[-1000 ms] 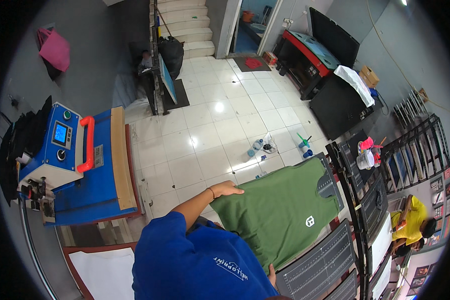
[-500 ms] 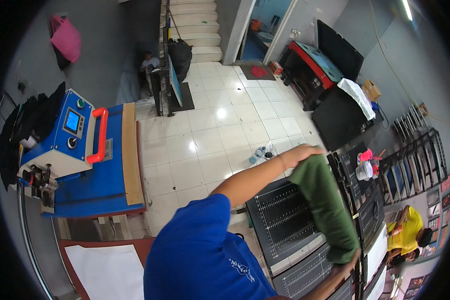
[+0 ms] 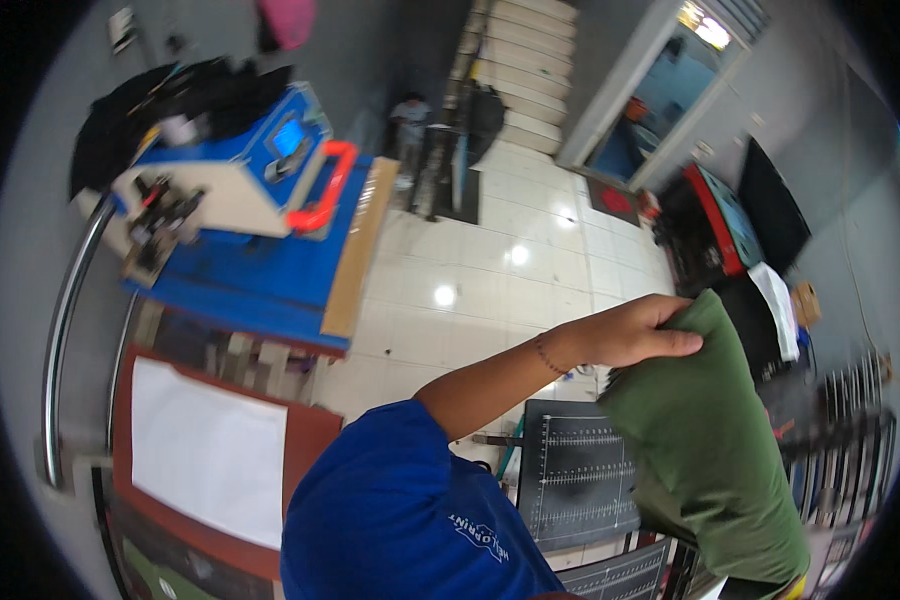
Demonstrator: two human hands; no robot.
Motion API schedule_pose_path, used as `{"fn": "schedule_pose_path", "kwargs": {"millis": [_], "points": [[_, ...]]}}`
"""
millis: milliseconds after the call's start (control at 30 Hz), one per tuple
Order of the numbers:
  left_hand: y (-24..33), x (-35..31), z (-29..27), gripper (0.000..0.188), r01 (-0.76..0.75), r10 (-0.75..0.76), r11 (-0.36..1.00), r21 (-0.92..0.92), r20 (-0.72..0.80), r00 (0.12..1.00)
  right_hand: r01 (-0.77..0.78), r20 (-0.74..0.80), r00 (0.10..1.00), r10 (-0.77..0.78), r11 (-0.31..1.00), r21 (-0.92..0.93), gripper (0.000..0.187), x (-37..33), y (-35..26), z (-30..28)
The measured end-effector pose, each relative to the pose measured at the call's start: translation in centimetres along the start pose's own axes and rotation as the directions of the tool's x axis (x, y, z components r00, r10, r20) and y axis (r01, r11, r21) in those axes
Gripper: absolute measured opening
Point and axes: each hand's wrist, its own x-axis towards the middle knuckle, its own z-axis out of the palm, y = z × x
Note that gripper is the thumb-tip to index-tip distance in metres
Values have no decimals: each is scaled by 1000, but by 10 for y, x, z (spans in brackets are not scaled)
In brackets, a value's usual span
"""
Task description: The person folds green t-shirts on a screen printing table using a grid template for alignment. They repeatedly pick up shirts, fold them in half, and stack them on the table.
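In front of me a piece of folded green cloth [image 3: 715, 440], perhaps a garment, hangs in the air at the lower right. My left hand [image 3: 635, 335] grips its upper left corner, thumb on the near face and the fingers partly hidden behind. The cloth's lower end reaches towards the picture's bottom right, and my right hand does not show there. Partly behind the cloth lies a black board [image 3: 575, 490] marked with white grid lines. A second black gridded board [image 3: 620, 575] is nearer to me, cut off by the lower edge.
On the left, a blue heat press [image 3: 240, 180] with a red handle [image 3: 325, 190] stands on a blue table [image 3: 260, 290]. Nearer, a white sheet [image 3: 205, 450] lies on a reddish-brown surface [image 3: 310, 430]. A black rack [image 3: 850, 460] stands at right; stairs [image 3: 530, 50] rise at the back.
My view has swung, shifting the room rightward in the picture. The green cloth is lifted higher off the boards and nearer to me. My right hand, seen earlier at its lower end, has gone from sight.
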Motion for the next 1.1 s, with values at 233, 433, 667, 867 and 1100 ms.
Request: {"fn": "schedule_pose_path", "kwargs": {"millis": [233,433,667,867,1100], "points": [[82,-190,133,48,-116,222,944,308,-335,916,-285,391,896,211,948,141,41,-6,72,79],[81,-337,331,60,-101,503,813,574,-602,620,-562,748,605,272,812,159,37,-81,88,150],[62,-409,581,64,-111,788,614,782,-616,21,-763,961,249,121,636,118,32,-195,7,203],[96,-466,733,50,297,924,213,931,-93,-371,-853,986,-33,-164,519,58,28,-338,-124,219],[142,-666,872,18,197,904,204,959,-108,-414,-744,698,-655,-291,411,-527,19,-613,-341,123]]}}
